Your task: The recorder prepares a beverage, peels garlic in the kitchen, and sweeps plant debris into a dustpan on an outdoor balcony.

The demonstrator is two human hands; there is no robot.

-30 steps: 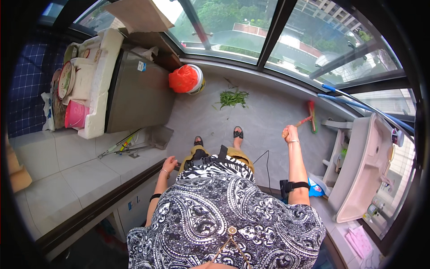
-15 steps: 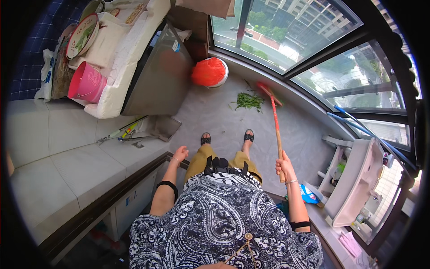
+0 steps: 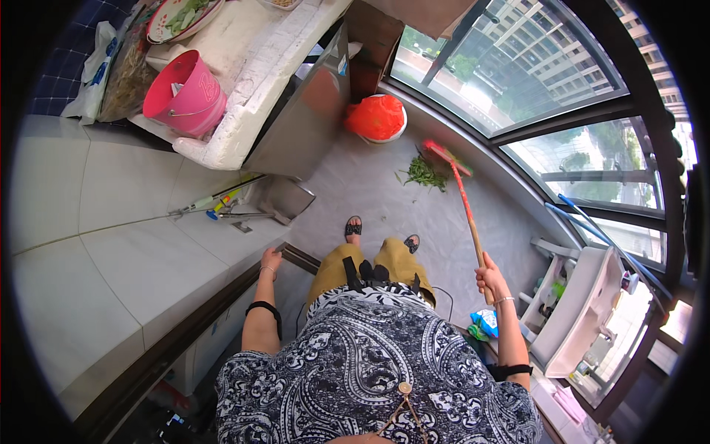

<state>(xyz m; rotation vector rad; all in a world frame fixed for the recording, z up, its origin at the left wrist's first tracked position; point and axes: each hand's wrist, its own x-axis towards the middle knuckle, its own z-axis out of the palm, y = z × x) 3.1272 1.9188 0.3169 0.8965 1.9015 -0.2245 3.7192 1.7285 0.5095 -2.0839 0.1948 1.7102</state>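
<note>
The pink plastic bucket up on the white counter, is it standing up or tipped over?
Tipped. The pink plastic bucket leans on its side on the white counter, its open mouth facing sideways, not up.

R hand point(image 3: 491, 277) grips broom point(image 3: 462, 194) — head by greens point(image 3: 424, 173).

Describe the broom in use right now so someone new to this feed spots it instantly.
Start at the curved window wall and drop to the grey floor below it. The broom slants from the right hand toward a pile of green scraps. Its long orange-red handle and red-and-green head set it apart from the round orange bin.
</note>
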